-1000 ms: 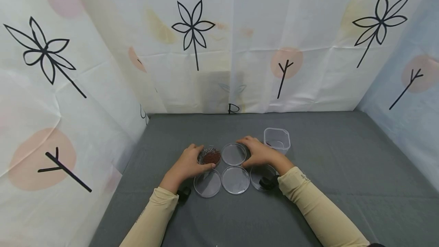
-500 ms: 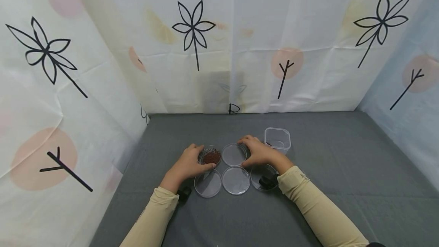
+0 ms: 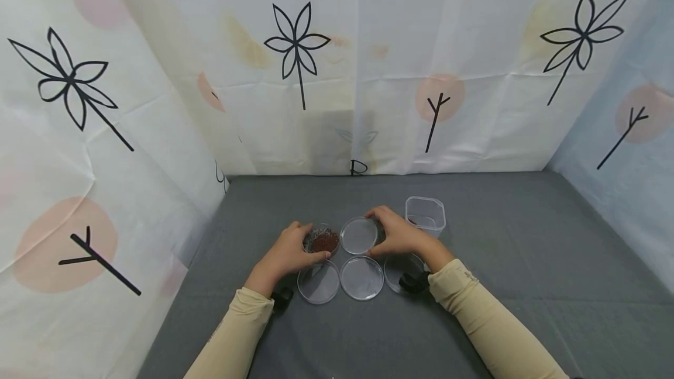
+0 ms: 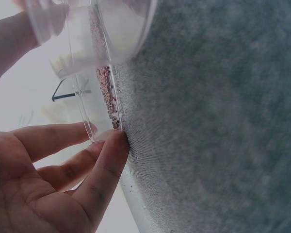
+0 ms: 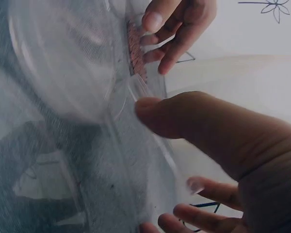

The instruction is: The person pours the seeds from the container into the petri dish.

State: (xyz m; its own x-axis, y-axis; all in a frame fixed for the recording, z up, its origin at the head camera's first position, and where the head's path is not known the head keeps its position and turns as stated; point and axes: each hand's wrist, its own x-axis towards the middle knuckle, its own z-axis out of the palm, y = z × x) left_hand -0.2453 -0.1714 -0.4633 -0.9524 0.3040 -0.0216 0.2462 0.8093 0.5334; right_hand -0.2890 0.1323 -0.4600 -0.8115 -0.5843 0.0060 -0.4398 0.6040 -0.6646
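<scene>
My left hand [image 3: 291,249] grips a round clear petri dish of small reddish-brown grains [image 3: 323,243], its thumb on the near side and fingers on the far side. The left wrist view shows the grains [image 4: 106,92] lying low inside the dish. My right hand [image 3: 402,237] holds a clear, empty-looking petri dish lid or shallow dish [image 3: 359,235] by its right edge, just beside the filled one. In the right wrist view this piece [image 5: 157,141] is tilted between the right thumb [image 5: 160,116] and fingers, with one edge close to the filled dish.
Nearer me are three more clear shallow dishes in a row: left [image 3: 319,283], middle [image 3: 362,278] and right [image 3: 396,274], the last partly under the right wrist. A clear square plastic tub [image 3: 425,214] stands behind the right forearm on the grey cloth [image 3: 505,250].
Over the last half second the right hand and its clear piece have shifted slightly away from me and to the left. The left hand and the grain dish have stayed in place.
</scene>
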